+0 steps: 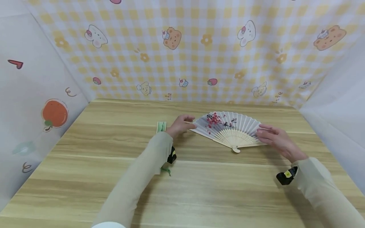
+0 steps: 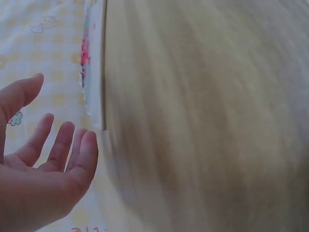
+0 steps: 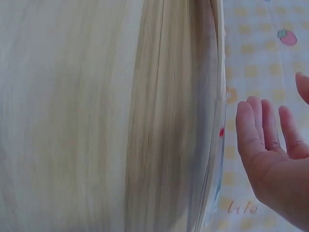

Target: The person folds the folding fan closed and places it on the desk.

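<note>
A folding fan (image 1: 225, 125) lies spread on the wooden table, its pale leaf printed with red blossoms and dark branches and its bamboo ribs meeting at a pivot toward the person. By the fan's left end is the left hand (image 1: 181, 125), its fingers loosely bent and apart from the fan in the left wrist view. The right hand (image 1: 275, 138) hovers at the fan's right end, fingers nearly straight and holding nothing. Seen from the left wrist, the fan (image 2: 96, 63) appears almost edge-on beyond the fingers.
Partly hidden under the left forearm lies a narrow green-and-cream card (image 1: 161, 126); a green tassel (image 1: 166, 171) shows below the sleeve. A yellow-checked cloth (image 1: 196, 57) with cartoon prints hangs along the table's back edge, and white printed sheets (image 1: 31, 95) flank both sides.
</note>
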Demonstrator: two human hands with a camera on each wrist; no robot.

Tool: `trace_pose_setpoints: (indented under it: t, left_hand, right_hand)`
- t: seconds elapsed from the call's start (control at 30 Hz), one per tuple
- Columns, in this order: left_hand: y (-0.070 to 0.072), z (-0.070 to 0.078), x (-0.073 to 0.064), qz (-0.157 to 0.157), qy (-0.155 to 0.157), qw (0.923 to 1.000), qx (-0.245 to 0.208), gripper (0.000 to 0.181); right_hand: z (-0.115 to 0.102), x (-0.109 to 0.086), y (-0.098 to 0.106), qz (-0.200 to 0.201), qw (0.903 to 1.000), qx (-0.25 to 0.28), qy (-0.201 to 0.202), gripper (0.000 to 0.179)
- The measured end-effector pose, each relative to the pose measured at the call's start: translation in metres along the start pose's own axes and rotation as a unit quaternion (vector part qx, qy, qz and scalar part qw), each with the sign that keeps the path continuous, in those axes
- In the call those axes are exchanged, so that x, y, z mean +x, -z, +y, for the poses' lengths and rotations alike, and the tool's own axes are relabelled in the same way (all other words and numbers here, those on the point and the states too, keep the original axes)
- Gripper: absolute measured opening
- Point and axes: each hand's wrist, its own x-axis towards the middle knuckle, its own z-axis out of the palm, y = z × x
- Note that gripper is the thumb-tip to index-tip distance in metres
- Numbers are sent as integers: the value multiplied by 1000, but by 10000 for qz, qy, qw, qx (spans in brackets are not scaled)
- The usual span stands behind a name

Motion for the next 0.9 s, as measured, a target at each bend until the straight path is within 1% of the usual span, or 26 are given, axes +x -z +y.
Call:
trace_pose_setpoints:
  t: [0.13, 0.3, 0.4, 0.63, 0.77, 0.9]
  left_hand:
    - [-1, -5, 1, 158, 65, 9998, -30, 45]
    - [-1, -11, 2, 168, 50, 9997, -149, 46]
    - [-3, -13, 3, 165, 53, 9998, -133, 45]
    - [-5, -15, 6, 161, 118, 9996, -222, 44]
    - [-5, -14, 7, 168, 130, 9995, -237, 43]
    - [-5, -14, 7, 203, 151, 9995, -176, 43]
  right_hand:
    - [-3, -2, 12, 146, 9999, -12, 14, 24]
    - [-6, -1, 28, 334, 9993, 141, -86, 22]
    - [-5, -2, 37, 406, 9987, 274, -107, 20]
    - [1, -7, 48, 384, 9988, 313, -45, 23]
    - [2, -11, 56, 417, 9978, 511, 33, 20]
    - [4, -14, 64, 290, 9971, 686, 131, 25]
